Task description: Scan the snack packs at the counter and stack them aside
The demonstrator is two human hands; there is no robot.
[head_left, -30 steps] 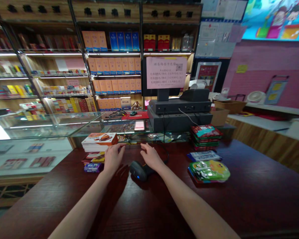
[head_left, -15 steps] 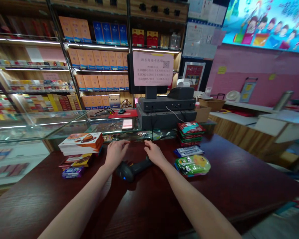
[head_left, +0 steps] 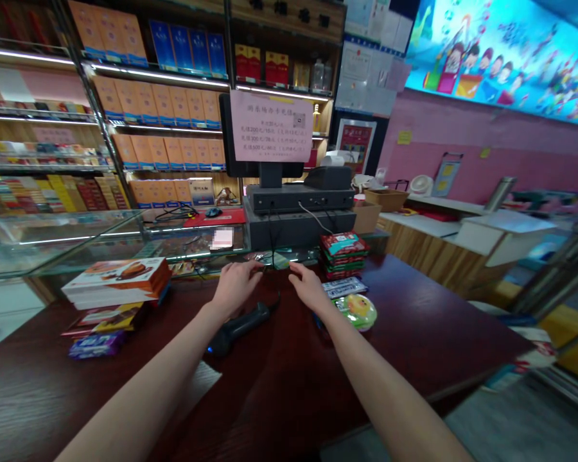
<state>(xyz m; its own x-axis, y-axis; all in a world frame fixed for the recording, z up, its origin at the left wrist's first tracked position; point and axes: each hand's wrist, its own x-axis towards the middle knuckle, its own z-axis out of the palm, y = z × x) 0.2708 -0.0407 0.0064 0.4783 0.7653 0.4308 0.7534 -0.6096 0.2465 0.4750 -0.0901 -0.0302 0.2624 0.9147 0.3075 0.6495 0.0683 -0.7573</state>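
My left hand [head_left: 237, 286] hovers above the dark wooden counter, palm down, its fingers loosely curved and apart, holding nothing I can see. Below it lies a black barcode scanner [head_left: 241, 329] with a small blue light. Over the middle of the counter is my right hand [head_left: 309, 289], fingers apart and likewise without anything in them. Close to its right are a stack of red and green snack packets [head_left: 344, 253], a blue-and-white packet [head_left: 347, 286] and a green package with a yellow chick [head_left: 360, 311], partly hidden by my right forearm.
On the left sit an orange-and-white cake box [head_left: 118, 282], a red-and-yellow packet [head_left: 108, 317] and a purple packet [head_left: 96, 344]. A cash register [head_left: 298, 221] with a sign-covered screen stands behind the counter [head_left: 279, 398]. A paper slip [head_left: 202, 380] lies by my left forearm.
My view has turned to the right. Both hands have shifted right relative to the counter; the right one has left the scanner's handle and come closer to the packets. The scanner stays in place.
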